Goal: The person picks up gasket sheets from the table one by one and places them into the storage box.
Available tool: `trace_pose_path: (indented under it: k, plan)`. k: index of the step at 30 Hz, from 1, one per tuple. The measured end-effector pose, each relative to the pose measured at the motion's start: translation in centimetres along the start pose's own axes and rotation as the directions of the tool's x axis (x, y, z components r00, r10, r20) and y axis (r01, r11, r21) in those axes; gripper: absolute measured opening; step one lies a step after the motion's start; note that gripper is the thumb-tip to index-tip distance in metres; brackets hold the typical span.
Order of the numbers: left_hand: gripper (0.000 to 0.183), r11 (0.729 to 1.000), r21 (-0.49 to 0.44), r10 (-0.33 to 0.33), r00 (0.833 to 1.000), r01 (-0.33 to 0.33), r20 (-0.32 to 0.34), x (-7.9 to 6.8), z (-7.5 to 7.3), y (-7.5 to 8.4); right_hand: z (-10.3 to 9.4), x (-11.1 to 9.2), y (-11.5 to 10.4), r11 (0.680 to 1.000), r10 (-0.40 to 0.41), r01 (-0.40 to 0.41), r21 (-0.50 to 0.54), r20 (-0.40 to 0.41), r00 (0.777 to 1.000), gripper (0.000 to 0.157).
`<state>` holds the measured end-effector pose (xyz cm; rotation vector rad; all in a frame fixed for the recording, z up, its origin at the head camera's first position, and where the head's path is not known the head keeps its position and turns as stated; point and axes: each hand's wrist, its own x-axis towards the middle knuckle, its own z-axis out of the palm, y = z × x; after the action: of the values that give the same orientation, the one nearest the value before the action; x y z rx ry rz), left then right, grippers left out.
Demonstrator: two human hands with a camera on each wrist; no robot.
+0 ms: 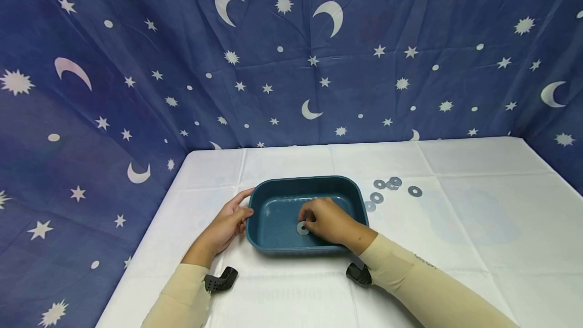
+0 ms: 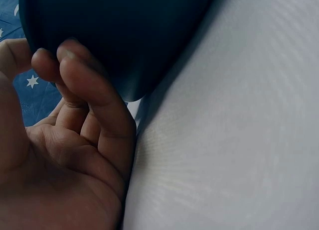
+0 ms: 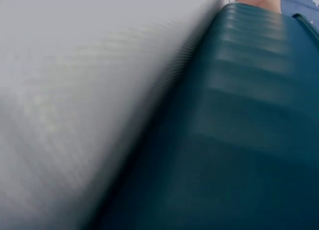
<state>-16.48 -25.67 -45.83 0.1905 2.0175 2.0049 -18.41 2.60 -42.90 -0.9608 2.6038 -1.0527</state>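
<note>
A teal rectangular tub [image 1: 300, 250] with rounded corners sits on the white cloth. My left hand [image 1: 224, 228] holds its left end, thumb at the rim. In the left wrist view, curled fingers [image 2: 94, 85] lie against the tub's dark outer wall [image 2: 129, 36]. Reaching over the front rim, my right hand [image 1: 330, 220] pinches a flat grey metal washer [image 1: 301, 228] inside the tub, low over its floor. The right wrist view is filled mostly by the tub's outer side [image 3: 249, 140], and the right fingers are out of sight there.
Several loose washers lie on the cloth right of the tub, one of them [image 1: 415, 191] apart from the others. A white cloth [image 1: 455, 267] covers the table. Behind and to the left hangs a blue curtain [image 1: 273, 90] with moons and stars.
</note>
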Motion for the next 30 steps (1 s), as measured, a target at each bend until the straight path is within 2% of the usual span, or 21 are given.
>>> trace_pose_path:
  k: [8, 23, 30]
  plan:
    - [0.064, 1.000, 0.002, 0.007, 1.000, -0.007, 0.006, -0.03, 0.01, 0.19, 0.25, 0.14, 0.02, 0.997, -0.028, 0.027, -0.072, -0.015, 0.999, 0.012]
    - [0.063, 1.000, 0.001, -0.003, 1.000, 0.003, -0.006, -0.04, -0.04, 0.02, 0.12, 0.04, -0.13, 0.997, -0.021, 0.019, -0.080, -0.014, 1.000, 0.011]
    - [0.062, 1.000, 0.019, -0.002, 1.000, 0.002, 0.001, -0.10, -0.01, -0.01, 0.09, -0.21, -0.27, 0.998, -0.040, 0.036, -0.055, -0.084, 0.996, 0.010]
